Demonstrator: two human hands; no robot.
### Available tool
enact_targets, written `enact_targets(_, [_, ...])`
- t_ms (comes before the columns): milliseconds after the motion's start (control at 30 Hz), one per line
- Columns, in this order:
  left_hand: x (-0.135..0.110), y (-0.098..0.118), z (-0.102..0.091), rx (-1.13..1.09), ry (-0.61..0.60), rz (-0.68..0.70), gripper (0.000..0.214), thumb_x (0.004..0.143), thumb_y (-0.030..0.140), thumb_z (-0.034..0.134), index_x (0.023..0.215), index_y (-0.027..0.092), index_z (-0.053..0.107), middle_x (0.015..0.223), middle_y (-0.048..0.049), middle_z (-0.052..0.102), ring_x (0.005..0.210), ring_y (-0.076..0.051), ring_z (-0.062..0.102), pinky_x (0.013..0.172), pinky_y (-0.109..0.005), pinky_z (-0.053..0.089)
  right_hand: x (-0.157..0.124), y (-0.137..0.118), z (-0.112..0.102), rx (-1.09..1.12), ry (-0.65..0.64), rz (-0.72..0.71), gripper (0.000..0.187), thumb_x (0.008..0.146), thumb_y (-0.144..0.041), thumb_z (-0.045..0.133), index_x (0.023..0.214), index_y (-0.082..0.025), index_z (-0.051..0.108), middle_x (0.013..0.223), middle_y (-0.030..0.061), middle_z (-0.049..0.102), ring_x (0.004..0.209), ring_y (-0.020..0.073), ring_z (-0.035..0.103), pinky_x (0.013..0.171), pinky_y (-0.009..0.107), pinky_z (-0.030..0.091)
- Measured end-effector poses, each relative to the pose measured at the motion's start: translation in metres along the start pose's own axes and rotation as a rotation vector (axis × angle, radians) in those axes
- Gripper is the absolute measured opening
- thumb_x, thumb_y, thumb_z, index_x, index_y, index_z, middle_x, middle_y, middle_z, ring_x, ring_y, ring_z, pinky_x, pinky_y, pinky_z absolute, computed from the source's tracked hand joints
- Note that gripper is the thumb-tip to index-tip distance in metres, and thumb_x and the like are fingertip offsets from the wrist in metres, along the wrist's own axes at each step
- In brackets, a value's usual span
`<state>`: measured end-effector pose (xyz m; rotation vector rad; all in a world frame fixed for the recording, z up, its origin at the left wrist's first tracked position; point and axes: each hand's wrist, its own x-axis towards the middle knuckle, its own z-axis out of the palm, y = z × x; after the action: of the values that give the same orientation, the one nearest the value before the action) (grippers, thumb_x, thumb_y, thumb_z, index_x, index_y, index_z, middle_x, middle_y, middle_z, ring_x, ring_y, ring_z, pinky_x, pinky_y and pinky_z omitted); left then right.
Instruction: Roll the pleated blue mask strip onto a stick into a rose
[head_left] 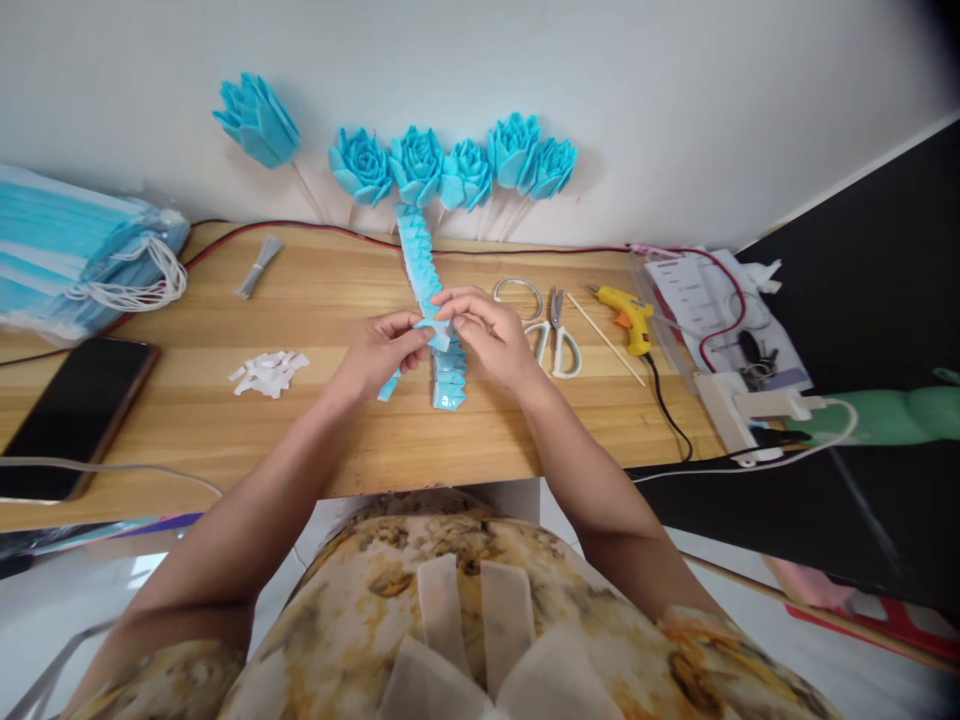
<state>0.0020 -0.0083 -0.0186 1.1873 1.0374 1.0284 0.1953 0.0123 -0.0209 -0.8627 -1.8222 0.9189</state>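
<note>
My left hand (379,352) and my right hand (487,335) meet over the middle of the wooden table (315,420). Both pinch one small folded blue piece (435,332) between their fingertips. Under them a long row of folded blue pieces (426,290) runs from the wall toward me and ends in a stack (448,385). Several blue fabric roses (450,170) on thin sticks lean against the white wall behind the row.
A pack of blue face masks (67,255) lies far left, with a dark phone (75,410) in front of it. White scraps (268,372), scissors (556,335), a wire ring (517,292), a yellow glue gun (628,315) and a power strip (739,410) lie around.
</note>
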Motion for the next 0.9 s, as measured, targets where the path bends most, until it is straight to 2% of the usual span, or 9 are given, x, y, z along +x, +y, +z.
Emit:
enact_targets(67, [0.0004, 0.0003, 0.0001, 0.0, 0.033, 0.007, 0.03, 0.072, 0.041, 0.078, 0.061, 0.02, 0.061, 0.054, 0.0016, 0.056, 0.047, -0.009, 0.044, 0.047, -0.023, 0.034, 0.0005, 0.0005, 0.0005, 0.143, 0.061, 0.091, 0.019, 0.099, -0.037, 0.058, 0.11, -0.028, 0.071, 0.126, 0.0028, 0.074, 0.122, 0.0224, 0.068, 0.111, 0.045, 0.052])
enact_targets(167, [0.0004, 0.0018, 0.0007, 0.002, 0.056, 0.005, 0.032, 0.071, 0.041, 0.078, 0.057, 0.02, 0.058, 0.052, 0.0019, 0.054, 0.046, -0.008, 0.043, 0.046, -0.023, 0.033, 0.0023, 0.0016, 0.001, 0.254, 0.133, 0.166, 0.032, 0.096, -0.049, 0.063, 0.12, -0.029, 0.067, 0.13, 0.0038, 0.074, 0.125, 0.0235, 0.068, 0.112, 0.046, 0.053])
enact_targets(267, [-0.0004, 0.0033, 0.0014, 0.01, 0.061, 0.007, 0.034, 0.071, 0.042, 0.078, 0.057, 0.02, 0.057, 0.051, 0.0023, 0.053, 0.045, -0.008, 0.042, 0.046, -0.023, 0.033, 0.0035, 0.0029, 0.0018, 0.279, 0.128, 0.194, 0.04, 0.094, -0.057, 0.066, 0.123, -0.029, 0.068, 0.129, 0.0047, 0.074, 0.125, 0.0237, 0.068, 0.114, 0.047, 0.053])
enact_targets(400, [-0.0019, 0.0043, 0.0019, 0.052, 0.051, -0.001, 0.034, 0.073, 0.043, 0.076, 0.058, 0.02, 0.056, 0.052, 0.0024, 0.053, 0.046, -0.009, 0.042, 0.047, -0.023, 0.032, 0.0026, 0.0033, 0.0042, 0.317, 0.131, 0.227, 0.041, 0.095, -0.059, 0.065, 0.124, -0.029, 0.069, 0.124, 0.0042, 0.077, 0.123, 0.0226, 0.069, 0.113, 0.046, 0.053])
enact_targets(567, [-0.0043, 0.0044, 0.005, 0.25, 0.088, 0.073, 0.03, 0.079, 0.033, 0.069, 0.057, 0.02, 0.053, 0.053, 0.0042, 0.044, 0.051, -0.01, 0.035, 0.05, -0.025, 0.025, 0.0014, -0.0007, 0.0074, 0.315, 0.117, 0.286, 0.046, 0.09, -0.063, 0.069, 0.117, -0.027, 0.072, 0.118, 0.0048, 0.078, 0.121, 0.0234, 0.07, 0.11, 0.043, 0.054])
enact_targets(733, [-0.0042, 0.0023, 0.0068, 0.392, 0.13, 0.129, 0.027, 0.082, 0.025, 0.067, 0.059, 0.02, 0.055, 0.054, 0.0048, 0.043, 0.053, -0.011, 0.033, 0.053, -0.027, 0.022, 0.0002, 0.0024, 0.0073, 0.25, 0.022, 0.266, 0.04, 0.089, -0.053, 0.072, 0.12, -0.029, 0.072, 0.125, 0.0042, 0.077, 0.122, 0.0234, 0.069, 0.104, 0.041, 0.057])
enact_targets(900, [-0.0037, 0.0022, 0.0055, 0.4, 0.11, 0.137, 0.023, 0.083, 0.021, 0.064, 0.061, 0.02, 0.057, 0.055, 0.005, 0.045, 0.054, -0.011, 0.034, 0.053, -0.027, 0.024, 0.0005, 0.0053, 0.0048, 0.115, -0.033, 0.195, 0.037, 0.087, -0.038, 0.072, 0.123, -0.028, 0.071, 0.123, 0.0035, 0.078, 0.12, 0.0231, 0.07, 0.106, 0.043, 0.054])
